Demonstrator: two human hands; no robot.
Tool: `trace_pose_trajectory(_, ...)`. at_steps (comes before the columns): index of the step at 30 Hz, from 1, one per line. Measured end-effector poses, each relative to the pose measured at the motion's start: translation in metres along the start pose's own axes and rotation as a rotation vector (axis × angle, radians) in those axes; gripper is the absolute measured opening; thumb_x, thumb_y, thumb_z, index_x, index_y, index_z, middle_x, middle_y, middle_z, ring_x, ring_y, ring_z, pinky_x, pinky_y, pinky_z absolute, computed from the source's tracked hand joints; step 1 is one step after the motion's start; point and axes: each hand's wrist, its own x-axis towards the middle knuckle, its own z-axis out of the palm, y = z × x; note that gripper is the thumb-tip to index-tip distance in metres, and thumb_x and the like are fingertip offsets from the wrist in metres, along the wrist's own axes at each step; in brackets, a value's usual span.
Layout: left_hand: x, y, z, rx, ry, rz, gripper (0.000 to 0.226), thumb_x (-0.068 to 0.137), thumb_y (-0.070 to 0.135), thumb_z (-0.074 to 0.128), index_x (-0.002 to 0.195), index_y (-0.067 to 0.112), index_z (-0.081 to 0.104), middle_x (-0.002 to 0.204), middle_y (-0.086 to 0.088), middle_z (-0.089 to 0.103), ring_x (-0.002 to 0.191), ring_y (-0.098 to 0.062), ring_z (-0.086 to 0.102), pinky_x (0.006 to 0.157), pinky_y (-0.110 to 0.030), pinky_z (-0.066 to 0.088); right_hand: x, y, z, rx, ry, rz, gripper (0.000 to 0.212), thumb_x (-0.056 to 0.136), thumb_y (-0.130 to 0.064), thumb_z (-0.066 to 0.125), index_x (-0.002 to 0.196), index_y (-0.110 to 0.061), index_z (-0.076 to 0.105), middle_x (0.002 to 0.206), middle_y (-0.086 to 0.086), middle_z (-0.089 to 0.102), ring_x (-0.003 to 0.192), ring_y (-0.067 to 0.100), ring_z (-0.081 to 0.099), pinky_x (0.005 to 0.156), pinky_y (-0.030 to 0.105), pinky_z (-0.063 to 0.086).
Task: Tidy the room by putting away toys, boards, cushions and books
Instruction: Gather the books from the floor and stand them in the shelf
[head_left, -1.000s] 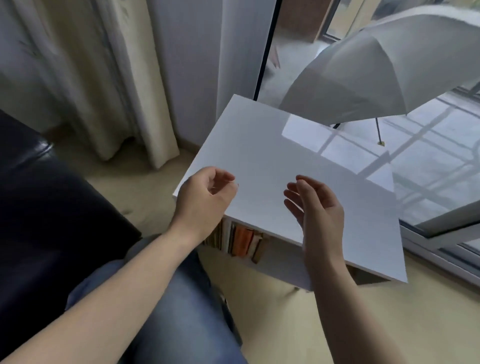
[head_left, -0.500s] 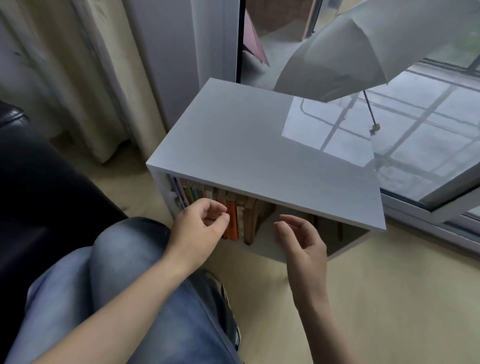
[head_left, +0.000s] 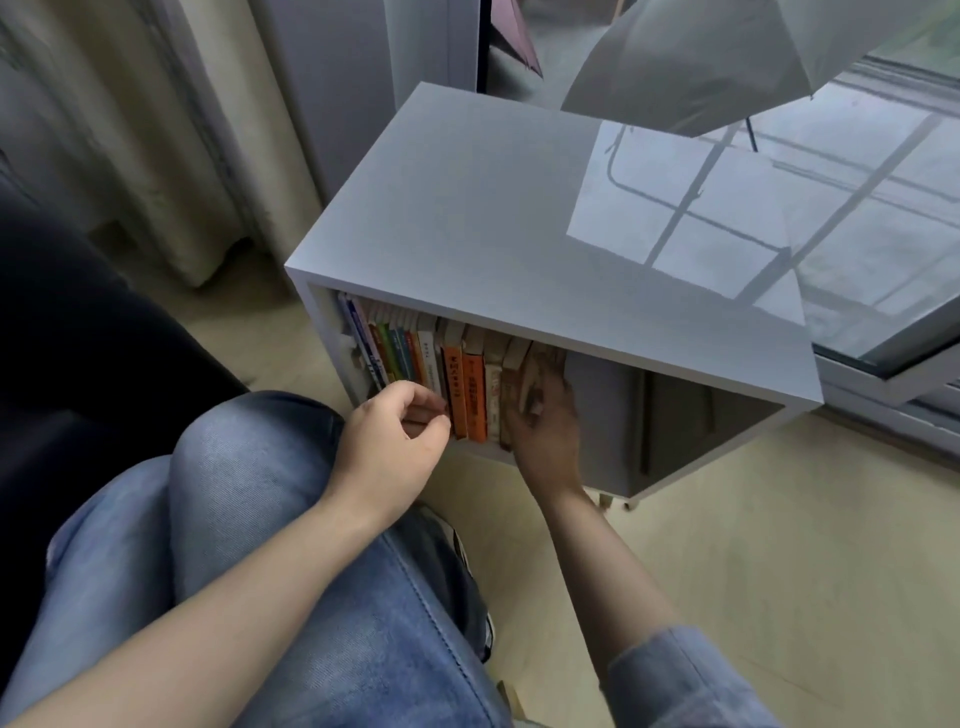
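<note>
**Head view**

1. Shelf unit (head_left: 519, 223): white, standing on the floor (head_left: 779, 561) at frame centre, with its open front towards the person.
2. Books (head_left: 457, 384): a row standing spine-out in the left part of the compartment. Those at the row's 3 o'clock end lean.
3. Right hand (head_left: 545, 421): inside the compartment at 3 o'clock of the row, fingers against the leaning end books. It is blurred, so I cannot tell whether it grips or only pushes.
4. Left hand (head_left: 395, 436): at 7 o'clock of the row, just before the spines. Its fingers are curled to the thumb, with nothing seen in it.
5. Surroundings: umbrella (head_left: 727, 57) at 1 o'clock, curtain (head_left: 171, 130) at 10 o'clock.

**Status:** the books appear largely shelved, and squaring the leaning end looks like the step in hand. No toys, boards or cushions are in view, so their share cannot be judged.
</note>
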Motion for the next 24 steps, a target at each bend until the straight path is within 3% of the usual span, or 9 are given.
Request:
trace_pose_trajectory(3, 0.000, -0.003, -0.003, 0.003, 0.004, -0.004, 0.008, 0.086, 0.014, 0.064, 0.089, 0.021, 0.065, 0.085, 0.008, 0.068, 0.083, -0.007, 0.064, 0.070, -0.015, 0.048, 0.008, 0.004, 0.004, -0.127, -0.093, -0.032, 0.057, 0.092, -0.028, 0.059, 0.144, -0.027, 0.036, 0.146, 0.006, 0.036, 0.125, 0.025, 0.047, 0.099, 0.037, 0.046)
trace_pose_trajectory(5, 0.000, -0.003, -0.004, 0.001, 0.007, -0.006, 0.009, 0.086, 0.014, 0.064, 0.088, 0.023, 0.065, 0.084, 0.009, 0.067, 0.083, -0.006, 0.063, 0.068, -0.013, 0.046, 0.011, 0.004, 0.004, -0.163, -0.107, -0.051, 0.057, 0.092, -0.026, 0.059, 0.144, -0.025, 0.035, 0.146, 0.006, 0.036, 0.125, 0.025, 0.047, 0.095, 0.032, 0.042)
trace_pose_trajectory(8, 0.003, -0.002, -0.006, -0.004, 0.006, -0.007, 0.010, 0.086, 0.014, 0.064, 0.086, 0.024, 0.063, 0.084, 0.009, 0.067, 0.083, -0.006, 0.063, 0.069, -0.014, 0.047, 0.014, 0.005, 0.005, -0.192, -0.073, -0.097, 0.050, 0.091, -0.024, 0.061, 0.136, -0.020, 0.041, 0.135, 0.007, 0.048, 0.116, 0.024, 0.054, 0.087, 0.028, 0.045)
trace_pose_trajectory(12, 0.006, -0.002, -0.007, -0.012, 0.007, -0.016, 0.008, 0.086, 0.014, 0.064, 0.087, 0.021, 0.065, 0.085, 0.008, 0.068, 0.084, -0.008, 0.064, 0.073, -0.019, 0.052, 0.013, 0.008, 0.005, -0.179, 0.031, -0.066, 0.042, 0.089, -0.025, 0.064, 0.124, -0.017, 0.043, 0.112, 0.006, 0.059, 0.094, 0.022, 0.061, 0.076, 0.037, 0.055)
trace_pose_trajectory(15, 0.008, -0.003, -0.007, -0.014, 0.002, -0.017, 0.010, 0.086, 0.014, 0.064, 0.085, 0.024, 0.064, 0.084, 0.007, 0.068, 0.083, -0.010, 0.065, 0.073, -0.021, 0.052, 0.011, 0.012, 0.005, -0.166, 0.115, -0.046, 0.042, 0.088, -0.030, 0.067, 0.118, -0.015, 0.043, 0.103, 0.005, 0.062, 0.086, 0.021, 0.063, 0.072, 0.040, 0.057)
trace_pose_trajectory(19, 0.008, -0.006, -0.005, 0.008, -0.004, -0.022, 0.010, 0.086, 0.014, 0.065, 0.086, 0.024, 0.064, 0.083, 0.007, 0.068, 0.082, -0.010, 0.065, 0.071, -0.019, 0.051, 0.013, 0.014, 0.007, -0.142, 0.208, -0.018, 0.040, 0.087, -0.034, 0.068, 0.115, -0.014, 0.047, 0.101, 0.004, 0.065, 0.085, 0.018, 0.065, 0.071, 0.033, 0.056)
trace_pose_trajectory(24, 0.008, -0.006, -0.004, 0.006, -0.014, -0.019, 0.008, 0.086, 0.013, 0.065, 0.089, 0.020, 0.065, 0.083, 0.007, 0.068, 0.082, -0.010, 0.065, 0.072, -0.020, 0.051, 0.012, 0.014, 0.006, -0.143, 0.289, -0.004, 0.030, 0.091, -0.026, 0.064, 0.112, -0.010, 0.050, 0.086, 0.004, 0.064, 0.072, 0.021, 0.065, 0.061, 0.033, 0.056)
